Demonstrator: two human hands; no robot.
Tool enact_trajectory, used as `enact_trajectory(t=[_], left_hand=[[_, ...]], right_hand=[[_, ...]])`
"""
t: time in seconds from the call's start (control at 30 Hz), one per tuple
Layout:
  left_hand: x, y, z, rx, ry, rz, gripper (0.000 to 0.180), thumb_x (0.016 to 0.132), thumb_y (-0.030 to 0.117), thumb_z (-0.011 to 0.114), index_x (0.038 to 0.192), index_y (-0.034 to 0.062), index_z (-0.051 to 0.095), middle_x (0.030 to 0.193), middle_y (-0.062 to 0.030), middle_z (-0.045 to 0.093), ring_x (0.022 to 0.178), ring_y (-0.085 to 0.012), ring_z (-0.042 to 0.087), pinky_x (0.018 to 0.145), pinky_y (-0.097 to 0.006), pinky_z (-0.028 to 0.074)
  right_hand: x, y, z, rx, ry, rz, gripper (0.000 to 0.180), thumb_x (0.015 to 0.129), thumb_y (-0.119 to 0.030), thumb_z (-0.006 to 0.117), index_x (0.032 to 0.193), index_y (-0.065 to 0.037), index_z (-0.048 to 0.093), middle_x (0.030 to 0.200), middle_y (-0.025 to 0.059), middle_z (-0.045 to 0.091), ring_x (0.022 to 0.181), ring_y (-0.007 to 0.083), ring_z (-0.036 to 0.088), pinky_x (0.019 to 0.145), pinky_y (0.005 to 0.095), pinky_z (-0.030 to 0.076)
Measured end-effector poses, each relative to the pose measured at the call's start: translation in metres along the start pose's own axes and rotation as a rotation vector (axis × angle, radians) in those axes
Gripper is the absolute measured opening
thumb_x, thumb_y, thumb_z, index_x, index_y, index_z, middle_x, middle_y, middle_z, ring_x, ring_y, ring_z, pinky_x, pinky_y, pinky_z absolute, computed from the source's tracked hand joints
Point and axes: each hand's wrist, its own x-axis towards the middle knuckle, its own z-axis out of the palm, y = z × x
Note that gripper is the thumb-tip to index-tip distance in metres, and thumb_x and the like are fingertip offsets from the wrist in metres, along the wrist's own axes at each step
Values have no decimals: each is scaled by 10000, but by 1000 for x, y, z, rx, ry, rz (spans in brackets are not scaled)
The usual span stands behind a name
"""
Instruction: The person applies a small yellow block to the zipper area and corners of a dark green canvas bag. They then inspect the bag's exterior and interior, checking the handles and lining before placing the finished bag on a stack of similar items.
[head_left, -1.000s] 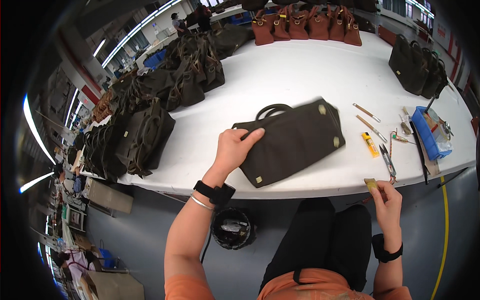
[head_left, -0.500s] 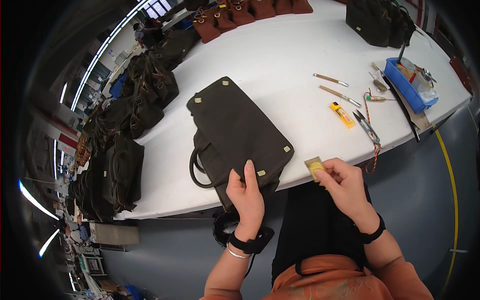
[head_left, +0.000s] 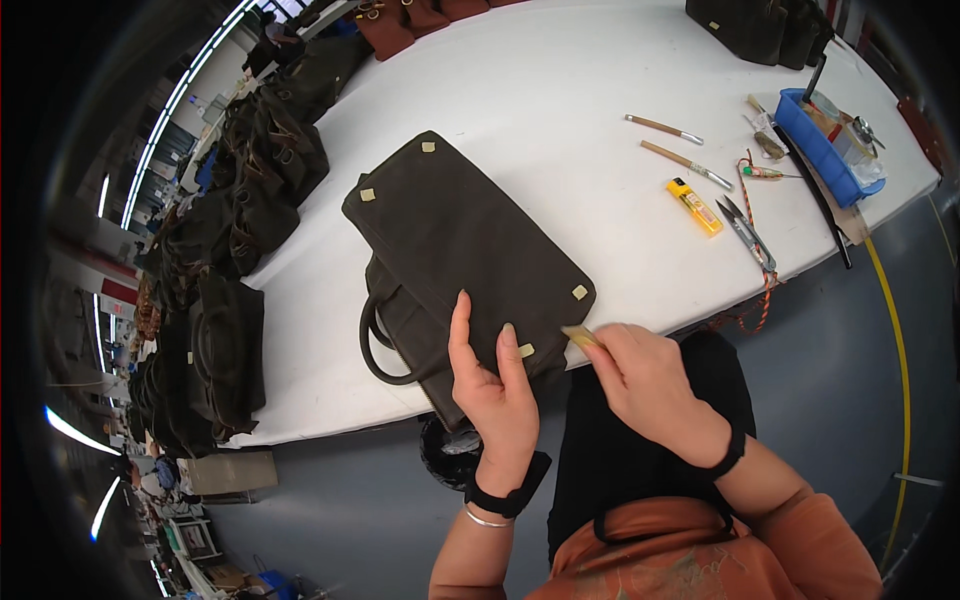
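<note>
Nearest, on a clock read from the middle of the dark bag (head_left: 475,240), the wearer's orange top (head_left: 670,560) and black trousers (head_left: 605,455) show at five o'clock. At six, the left hand (head_left: 495,405) lies over the bag's near end, its thumb and index finger spread apart; how firmly they press cannot be told. At four, the right hand (head_left: 640,385) has its fingers pinching a small yellow-tan piece (head_left: 578,337) just beside the bag's edge; whether the two touch is unclear. The bag lies slantwise on the white table (head_left: 560,80), near end jutting past the edge above a black bin (head_left: 440,455), a curved handle (head_left: 370,350) toward eight. Four pale squares (head_left: 428,147) sit near the corners of its upturned face, one close by the left thumb. Farther out, between two and three, lies a yellow lighter (head_left: 694,207), with metal snips (head_left: 745,232) close to three. Two wooden-handled tools (head_left: 690,165) lie at two, and beyond them a blue tray (head_left: 828,150) of odds and ends stands near the table's right side. More dark bags (head_left: 230,345) crowd from eight to ten, others (head_left: 750,30) stand toward two, and farthest, red-brown bags (head_left: 385,30) line up at eleven.
</note>
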Motion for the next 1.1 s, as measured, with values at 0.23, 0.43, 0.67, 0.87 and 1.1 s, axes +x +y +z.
enact_trajectory(t=[0.23,0.43,0.67,0.87,1.1], left_hand=[[1,-1,-2,34,-19,-62,493,996,8,548,1467,-36,410,1340,-174,589,1044,-138,625,871,-252,512],[2,-2,-5,204,-16,-26,444,996,28,557,1434,-6,492,1145,-141,660,886,-131,602,762,-249,498],[2,-9,-6,292,-18,32,406,1008,63,559,1411,25,536,970,-27,660,690,-46,446,605,-199,378],[0,-1,-12,363,-115,98,367,962,83,636,1325,28,611,975,-95,651,832,-174,561,789,-299,470],[-6,19,-9,448,-154,160,531,792,99,822,1284,39,630,1122,-163,598,998,-272,595,893,-385,479]], right_hand=[[14,-11,-11,85,114,-16,94,900,-59,663,926,-9,587,736,142,603,676,332,614,581,416,469],[-8,2,-4,1,-31,18,88,909,-63,640,923,-3,577,735,146,601,673,340,615,591,427,474],[13,0,8,64,81,-6,88,930,-76,614,897,-13,562,718,145,588,666,345,605,584,431,462],[-26,8,-12,72,31,119,92,930,-86,630,916,-12,579,717,146,592,656,343,603,580,421,465],[-30,10,-28,170,62,221,117,936,-97,653,915,9,605,670,140,580,552,285,571,522,365,440]])
